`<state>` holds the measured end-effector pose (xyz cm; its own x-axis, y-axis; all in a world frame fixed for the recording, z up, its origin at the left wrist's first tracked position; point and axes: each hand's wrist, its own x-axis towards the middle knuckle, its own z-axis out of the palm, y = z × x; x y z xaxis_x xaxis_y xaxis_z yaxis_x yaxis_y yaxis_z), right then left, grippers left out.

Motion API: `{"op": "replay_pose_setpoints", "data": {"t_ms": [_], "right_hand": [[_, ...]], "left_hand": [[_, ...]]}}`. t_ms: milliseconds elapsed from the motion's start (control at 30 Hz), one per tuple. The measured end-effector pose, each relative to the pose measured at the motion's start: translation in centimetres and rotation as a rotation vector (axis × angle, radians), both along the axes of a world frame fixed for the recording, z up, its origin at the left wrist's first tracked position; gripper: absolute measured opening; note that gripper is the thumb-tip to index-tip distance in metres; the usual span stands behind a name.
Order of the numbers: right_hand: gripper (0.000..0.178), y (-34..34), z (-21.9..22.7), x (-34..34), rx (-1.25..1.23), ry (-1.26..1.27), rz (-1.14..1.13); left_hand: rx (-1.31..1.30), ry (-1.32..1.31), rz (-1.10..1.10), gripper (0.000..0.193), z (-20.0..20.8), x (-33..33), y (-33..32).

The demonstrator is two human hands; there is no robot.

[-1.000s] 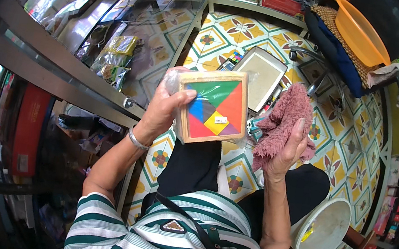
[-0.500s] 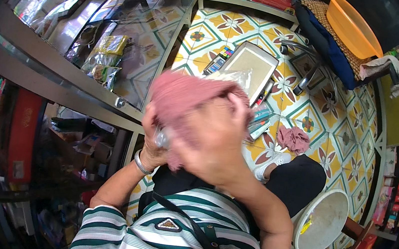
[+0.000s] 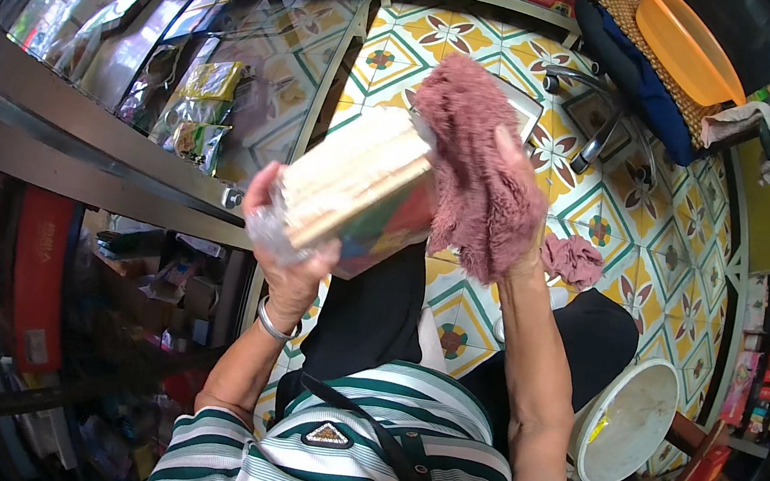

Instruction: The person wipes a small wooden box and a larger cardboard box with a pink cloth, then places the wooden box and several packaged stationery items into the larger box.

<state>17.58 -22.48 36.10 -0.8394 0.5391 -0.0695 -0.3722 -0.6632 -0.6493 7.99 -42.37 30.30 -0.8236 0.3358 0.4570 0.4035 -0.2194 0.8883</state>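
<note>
Over the yellow-and-white patterned tile floor point(image 3: 453, 332), left hand point(image 3: 288, 274) has fingers curled firmly round one end of a tilted, plastic-covered pale wooden block point(image 3: 360, 174), multicoloured face; right hand point(image 3: 521, 181), fingers partly hidden, grips fluffy dusty-pink cloth point(image 3: 473, 160) by its other end; loose wrap point(image 3: 282, 227) could slip under hard pushing, dropping block

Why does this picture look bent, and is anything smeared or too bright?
All in the head view: the fisheye lens bends the cabinet rail; cloth and puzzle are blurred, probably by motion; the puzzle's pale side looks washed out.
</note>
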Motion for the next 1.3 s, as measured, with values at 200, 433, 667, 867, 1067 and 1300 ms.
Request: {"op": "replay_pose_setpoints", "data": {"t_ms": [200, 433, 667, 867, 1067, 1300], "right_hand": [[0.062, -0.7, -4.0, -2.9, 0.597, -0.073, 0.069], [0.06, -2.2, -7.8, -1.5, 0.008, -0.003, 0.002], [0.068, -3.1, -6.7, -3.0, 0.082, 0.049, -0.5], [0.067, -5.7, -5.9, -2.8, 0.295, -0.038, -0.703], [0.062, -8.2, -9.1, -0.3, 0.567, -0.233, -0.689], [0.06, -6.8, -13.8, 1.1, 0.175, -0.248, -0.508]], "left_hand": [[0.375, -0.46, -0.094, 0.071, 1.3, -1.6, 1.3], [0.638, -0.804, -0.289, 0.038, -0.4, -3.7, 2.4], [0.692, -0.951, -0.249, 0.049, 2.8, 1.1, 7.5], [0.764, -0.847, -0.274, 0.051, 4.2, 3.1, 10.8], [0.666, -0.787, -0.278, 0.048, 2.2, 3.6, 10.9], [0.599, -0.769, -0.197, 0.037, 1.1, 3.8, 12.3]]}}
